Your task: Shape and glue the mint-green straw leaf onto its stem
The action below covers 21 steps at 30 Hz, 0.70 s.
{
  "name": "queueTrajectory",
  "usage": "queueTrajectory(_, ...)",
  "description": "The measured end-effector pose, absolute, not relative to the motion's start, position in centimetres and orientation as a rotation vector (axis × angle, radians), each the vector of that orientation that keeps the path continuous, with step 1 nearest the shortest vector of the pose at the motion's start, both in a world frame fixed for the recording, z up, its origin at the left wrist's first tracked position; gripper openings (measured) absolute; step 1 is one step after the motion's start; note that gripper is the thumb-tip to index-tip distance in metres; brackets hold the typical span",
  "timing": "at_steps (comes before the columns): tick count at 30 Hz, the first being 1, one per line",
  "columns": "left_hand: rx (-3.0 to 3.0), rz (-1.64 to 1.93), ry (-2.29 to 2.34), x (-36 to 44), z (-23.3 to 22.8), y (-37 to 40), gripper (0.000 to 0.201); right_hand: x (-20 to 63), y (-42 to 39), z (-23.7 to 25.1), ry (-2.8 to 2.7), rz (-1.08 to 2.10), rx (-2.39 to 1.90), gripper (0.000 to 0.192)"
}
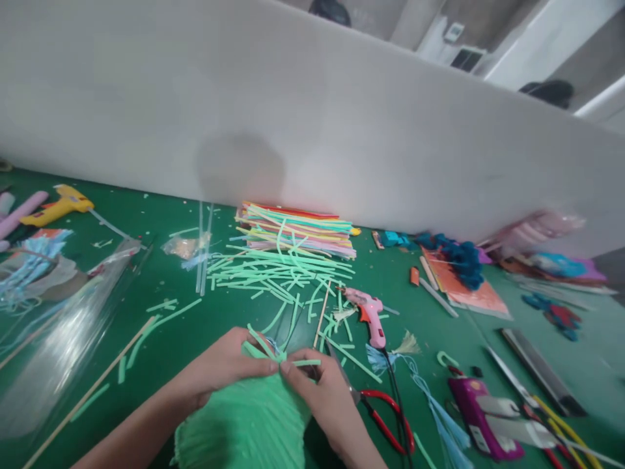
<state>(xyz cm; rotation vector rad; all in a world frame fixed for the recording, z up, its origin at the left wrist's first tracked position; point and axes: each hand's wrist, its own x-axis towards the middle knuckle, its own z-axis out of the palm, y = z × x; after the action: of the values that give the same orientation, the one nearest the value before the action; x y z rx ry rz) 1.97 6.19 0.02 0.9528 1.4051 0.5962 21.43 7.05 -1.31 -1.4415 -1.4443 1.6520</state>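
Green worktop (pixel 430 339), littered. Left hand (pixel 222 368) and right hand (pixel 325 397) meet at the near edge, fingers of both pressed together, pinching the top of a mint-green paper tassel (pixel 247 426); its shredded fringe hangs toward the camera. Loose green paper strips (pixel 273 270) scattered just beyond, before a flat stack of multicoloured strips (pixel 297 231) against the white partition (pixel 312 117). Two glue guns: one pink (pixel 370 314) near the right hand, one yellow (pixel 58 205) far left. Red-handled scissors (pixel 388 420) beside the right wrist. Thin wooden stick (pixel 90 389) at left, partly under what looks like clear plastic film (pixel 53 345). Blue tassel (pixel 437 407) lies right
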Motion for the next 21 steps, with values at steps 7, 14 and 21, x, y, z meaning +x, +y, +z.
queueTrajectory(7,1.043,0.582,1.288,1.9,0.1,5.8,0.028,22.5,6.3,-2.2,-1.369,1.692,-1.441,0.042)
queueTrajectory(14,1.214,0.361,1.18,1.1,1.2,7.1,0.022,23.0,7.9,-0.2,-1.44,1.992,-1.265,0.041)
queueTrajectory(21,1.313,0.214,1.176,0.3,1.5,8.5,0.025,22.5,8.3,0.2,-1.419,2.051,-1.256,0.041)
